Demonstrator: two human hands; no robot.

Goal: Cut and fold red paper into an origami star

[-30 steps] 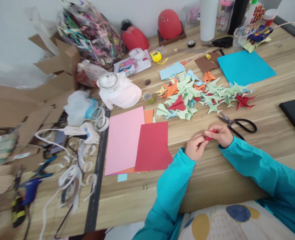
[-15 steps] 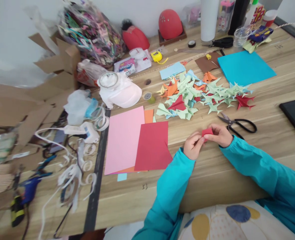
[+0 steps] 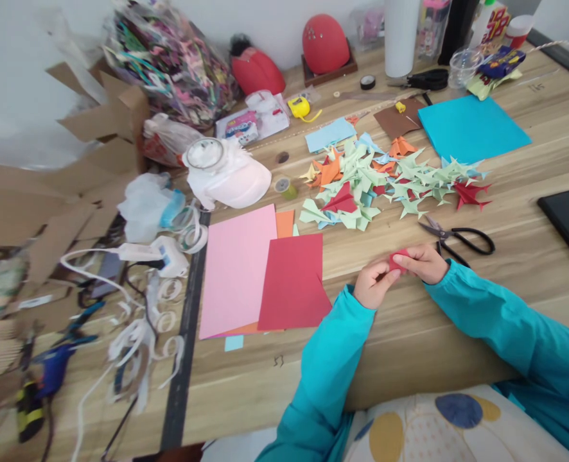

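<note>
Item: red folded paper (image 3: 396, 259) | we judge it light, easily creased; hold by edges | left hand (image 3: 372, 287), right hand (image 3: 425, 263) both pinch it

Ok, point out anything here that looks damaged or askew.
The flat red paper sheet has a slit in its right edge, so its lower corner juts out. Tangled white tape strips sprawl at the left. The small folded red paper between the left hand and right hand looks fine.

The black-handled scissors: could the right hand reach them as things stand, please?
Probably yes: the scissors lie beside the right hand with nothing between, though it and the left hand pinch a red paper piece.
</note>
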